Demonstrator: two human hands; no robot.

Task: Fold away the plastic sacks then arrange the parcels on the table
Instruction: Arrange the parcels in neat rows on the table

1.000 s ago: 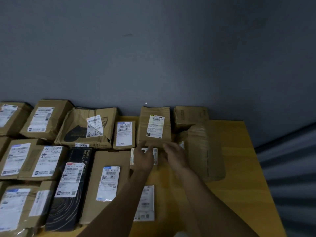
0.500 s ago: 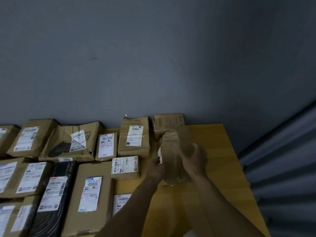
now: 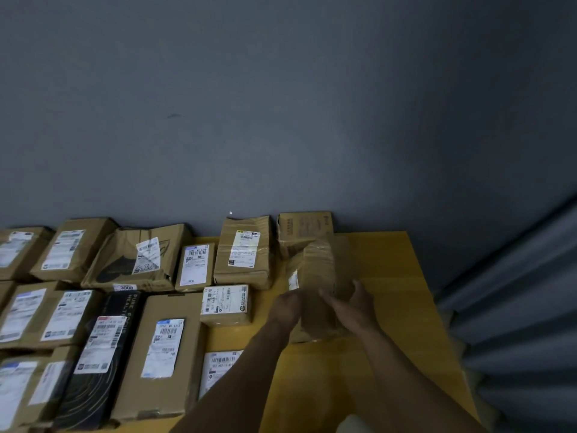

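At the right end of the table (image 3: pixel 390 270): brown parcel (image 3: pixel 318 276), glossy with clear tape, white label at left.
Left hand (image 3: pixel 285 307): fingers curled on its left edge.
Right hand (image 3: pixel 352 304): clasping its right side.

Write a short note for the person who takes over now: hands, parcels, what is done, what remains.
The parcel is at the right part of the table.
The left hand holds its left side; the right hand grips its right side.
Done: other parcels lie in rows on the left. No sacks in view.
Left: set this parcel in line.
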